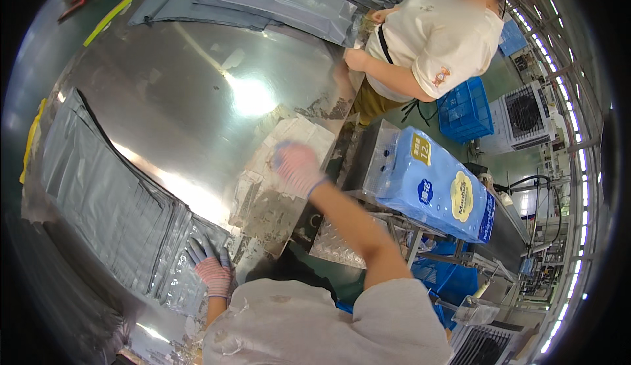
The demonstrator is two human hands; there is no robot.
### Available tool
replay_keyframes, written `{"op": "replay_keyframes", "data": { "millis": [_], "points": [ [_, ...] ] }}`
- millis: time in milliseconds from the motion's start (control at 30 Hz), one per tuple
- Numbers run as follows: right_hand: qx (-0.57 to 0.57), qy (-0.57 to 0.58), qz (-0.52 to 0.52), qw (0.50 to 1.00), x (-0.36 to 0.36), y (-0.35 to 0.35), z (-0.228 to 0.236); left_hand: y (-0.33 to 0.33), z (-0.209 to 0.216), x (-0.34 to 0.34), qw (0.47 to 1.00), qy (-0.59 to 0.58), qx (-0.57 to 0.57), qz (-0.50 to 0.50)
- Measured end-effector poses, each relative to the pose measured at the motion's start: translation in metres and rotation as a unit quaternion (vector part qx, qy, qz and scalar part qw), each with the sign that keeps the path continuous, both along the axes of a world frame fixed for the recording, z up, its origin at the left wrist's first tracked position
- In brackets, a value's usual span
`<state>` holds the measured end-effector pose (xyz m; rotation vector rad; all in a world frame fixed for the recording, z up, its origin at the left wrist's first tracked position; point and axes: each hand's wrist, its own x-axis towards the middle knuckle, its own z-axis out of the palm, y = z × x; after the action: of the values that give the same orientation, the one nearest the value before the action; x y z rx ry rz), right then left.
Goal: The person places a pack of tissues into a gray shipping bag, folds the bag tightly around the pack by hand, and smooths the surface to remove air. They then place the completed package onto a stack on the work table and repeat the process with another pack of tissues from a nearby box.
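While the left hand [211,270] presses flat on the grey mailer bags [112,207], the right hand [297,168] hovers open beyond — seemingly picking one bag; next needs a pinch.

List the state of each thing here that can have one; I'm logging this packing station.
left hand: gloved, flat on the grey bags.
right hand: gloved, raised over the table, blurred.
grey bags: stacked flat.
blue package: sealed, lying on its side.
blue crate: upright.

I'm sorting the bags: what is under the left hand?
The left hand lies flat on the near end of a stack of grey plastic mailer bags on the steel table. The stack hides the tabletop beneath.
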<state>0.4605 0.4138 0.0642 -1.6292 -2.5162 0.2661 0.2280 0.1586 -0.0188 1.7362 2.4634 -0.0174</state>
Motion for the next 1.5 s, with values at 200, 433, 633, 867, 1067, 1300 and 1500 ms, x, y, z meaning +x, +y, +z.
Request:
{"op": "replay_keyframes", "data": {
  "millis": [200, 433, 633, 867, 1067, 1300, 1500],
  "points": [
    [0.026, -0.253, -0.182, 0.950, 0.190, 0.095, 0.055, -0.001, 0.010, -0.014, 0.998, -0.042, -0.007, -0.037],
    [-0.260, -0.276, -0.132, 0.916, 0.220, 0.088, 0.067, 0.004, 0.017, -0.003, 0.999, -0.045, 0.006, 0.009],
    [-0.301, -0.388, 0.101, 0.865, 0.232, 0.101, 0.045, -0.001, 0.015, -0.013, 0.996, -0.081, 0.009, 0.021],
    [-0.234, -0.275, -0.040, 0.932, 0.194, 0.049, 0.031, -0.010, 0.014, -0.017, 0.995, -0.085, 0.027, 0.047],
    [-0.263, -0.221, 0.129, 0.930, 0.085, 0.025, 0.057, -0.017, 0.003, -0.015, 0.993, -0.081, 0.074, 0.046],
    [-0.238, -0.026, 0.355, 0.904, -0.138, -0.010, 0.119, -0.022, -0.008, -0.016, 0.991, -0.080, 0.092, 0.051],
    [-0.325, 0.167, 0.410, 0.836, -0.338, -0.058, 0.194, -0.076, -0.037, -0.007, 0.988, -0.082, 0.086, 0.096]
  ]
}}
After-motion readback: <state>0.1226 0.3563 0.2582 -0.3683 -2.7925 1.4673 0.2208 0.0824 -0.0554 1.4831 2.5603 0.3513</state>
